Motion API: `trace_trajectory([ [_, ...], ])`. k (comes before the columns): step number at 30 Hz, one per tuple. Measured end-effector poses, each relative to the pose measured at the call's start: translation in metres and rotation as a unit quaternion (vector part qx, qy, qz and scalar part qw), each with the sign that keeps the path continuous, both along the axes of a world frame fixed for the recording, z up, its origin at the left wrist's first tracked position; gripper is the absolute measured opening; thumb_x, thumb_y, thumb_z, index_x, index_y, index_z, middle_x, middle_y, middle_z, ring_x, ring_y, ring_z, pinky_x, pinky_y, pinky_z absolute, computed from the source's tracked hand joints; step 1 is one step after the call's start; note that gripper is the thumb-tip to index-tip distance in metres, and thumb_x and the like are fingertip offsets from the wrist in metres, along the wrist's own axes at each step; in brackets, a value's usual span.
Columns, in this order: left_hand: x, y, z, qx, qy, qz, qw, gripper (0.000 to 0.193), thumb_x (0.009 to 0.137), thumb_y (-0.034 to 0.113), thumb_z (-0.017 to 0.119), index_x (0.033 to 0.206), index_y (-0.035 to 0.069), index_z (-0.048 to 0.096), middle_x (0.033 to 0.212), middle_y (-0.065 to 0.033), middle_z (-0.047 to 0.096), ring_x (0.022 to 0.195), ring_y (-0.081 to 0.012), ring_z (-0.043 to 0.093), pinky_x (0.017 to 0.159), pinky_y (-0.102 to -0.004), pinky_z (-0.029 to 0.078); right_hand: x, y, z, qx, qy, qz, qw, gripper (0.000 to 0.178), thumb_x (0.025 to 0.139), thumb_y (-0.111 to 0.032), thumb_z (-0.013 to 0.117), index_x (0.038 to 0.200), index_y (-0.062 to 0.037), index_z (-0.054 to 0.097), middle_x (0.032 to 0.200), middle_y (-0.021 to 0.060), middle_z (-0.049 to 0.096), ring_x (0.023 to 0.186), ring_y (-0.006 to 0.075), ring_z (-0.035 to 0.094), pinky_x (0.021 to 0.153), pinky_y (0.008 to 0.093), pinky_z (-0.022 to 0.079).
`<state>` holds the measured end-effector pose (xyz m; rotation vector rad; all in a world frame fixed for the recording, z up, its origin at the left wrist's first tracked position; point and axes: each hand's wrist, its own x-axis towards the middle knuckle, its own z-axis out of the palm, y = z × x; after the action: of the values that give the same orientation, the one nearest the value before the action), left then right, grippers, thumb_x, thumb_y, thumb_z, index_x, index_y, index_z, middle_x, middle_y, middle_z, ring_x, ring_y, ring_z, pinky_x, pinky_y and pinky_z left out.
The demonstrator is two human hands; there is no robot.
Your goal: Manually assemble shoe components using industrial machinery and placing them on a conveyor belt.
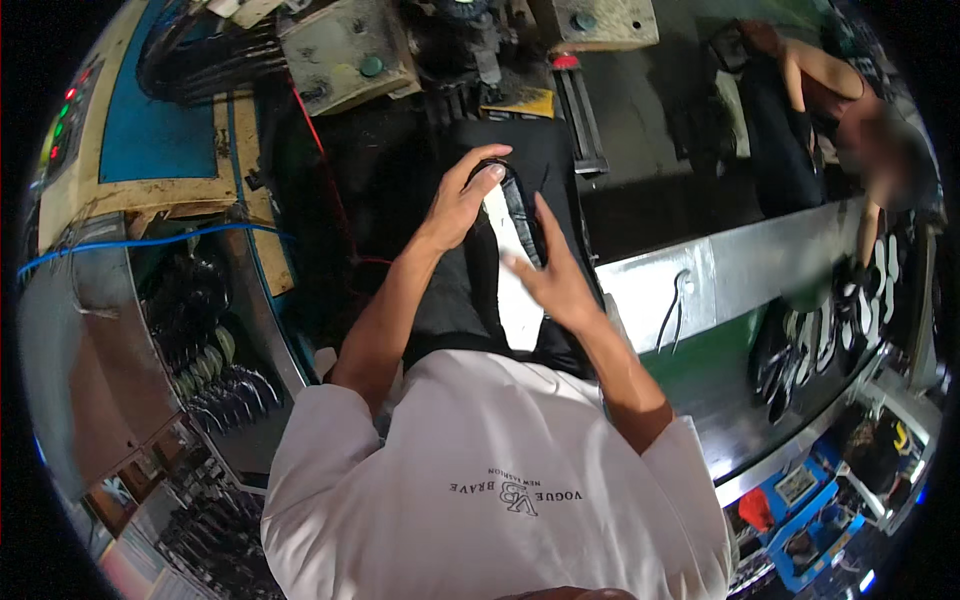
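Observation:
A black shoe upper with a white sole-shaped underside [520,308] lies bottom up over my lap, its far end pointing away from me. My left hand [464,200] grips that far end, thumb pressed on the white surface and fingers round the edge. Black, wrinkled material shows along the upper's right side. My right hand [562,280] is beside the near half, fingers stretched out and thumb spread toward the white underside; the thumb is slightly blurred. Whether that thumb touches I cannot tell. Dark trousers [450,300] are under the work.
A grimy machine [345,60] with green buttons stands ahead. At right, a metal-edged bench [660,290] carries pliers [675,310] and several black-and-white shoe pieces [815,335]. Another person [830,80] sits beyond it. A rack of dark shoe parts [225,385] is at left, under a blue hose [150,243].

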<state>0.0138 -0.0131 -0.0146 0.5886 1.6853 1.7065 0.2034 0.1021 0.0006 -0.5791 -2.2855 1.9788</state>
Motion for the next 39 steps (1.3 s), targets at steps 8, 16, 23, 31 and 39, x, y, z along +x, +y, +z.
trace_trajectory([
  [8,-0.039,-0.010,-0.032,-0.015,-0.206,0.141,0.968,0.041,0.111,0.038,0.062,0.143,0.012,0.066,0.141,-0.0074,0.062,0.128,-0.0221,0.057,0.111,-0.0379,0.043,0.006,-0.010,0.071,0.433,-0.031,0.185,0.881,0.079,0.081,-0.026,0.087,0.154,-0.0334,0.059,0.172,0.0354,0.016,0.118,0.0534,0.053,0.093,0.0519,0.061],
  [16,-0.203,0.058,0.060,0.083,-0.012,0.209,0.974,0.089,0.104,0.053,0.069,0.167,0.002,0.034,0.163,-0.0222,0.048,0.147,-0.0326,0.052,0.122,-0.0460,0.041,-0.015,0.054,0.127,0.438,-0.014,0.039,0.898,0.065,0.083,-0.024,0.085,0.146,-0.0264,0.071,0.174,0.0314,0.019,0.127,0.0503,0.051,0.106,0.0584,0.053],
  [23,-0.276,0.148,0.149,0.104,-0.139,0.096,0.980,0.056,0.105,0.032,0.068,0.152,0.007,0.051,0.133,-0.0117,0.067,0.120,-0.0230,0.066,0.102,-0.0430,0.057,-0.095,0.108,0.192,0.511,0.016,-0.038,0.859,0.065,0.081,-0.025,0.084,0.145,-0.0280,0.071,0.172,0.0325,0.024,0.134,0.0519,0.050,0.111,0.0564,0.049],
  [31,-0.198,0.020,0.151,0.289,-0.099,0.020,0.952,0.080,0.106,0.048,0.061,0.168,0.008,0.032,0.154,-0.0166,0.058,0.139,-0.0317,0.059,0.117,-0.0449,0.050,-0.271,0.136,0.208,0.529,0.114,-0.018,0.841,0.070,0.083,-0.027,0.083,0.150,-0.0316,0.065,0.171,0.0327,0.026,0.131,0.0566,0.051,0.113,0.0590,0.049],
  [39,-0.077,-0.108,0.077,0.185,-0.146,0.209,0.949,0.074,0.105,0.040,0.054,0.170,0.014,0.032,0.147,-0.0092,0.061,0.119,-0.0282,0.069,0.097,-0.0411,0.059,-0.328,0.120,0.167,0.496,0.094,-0.031,0.862,0.071,0.086,-0.031,0.080,0.154,-0.0340,0.060,0.174,0.0312,0.015,0.130,0.0610,0.049,0.107,0.0628,0.053],
])
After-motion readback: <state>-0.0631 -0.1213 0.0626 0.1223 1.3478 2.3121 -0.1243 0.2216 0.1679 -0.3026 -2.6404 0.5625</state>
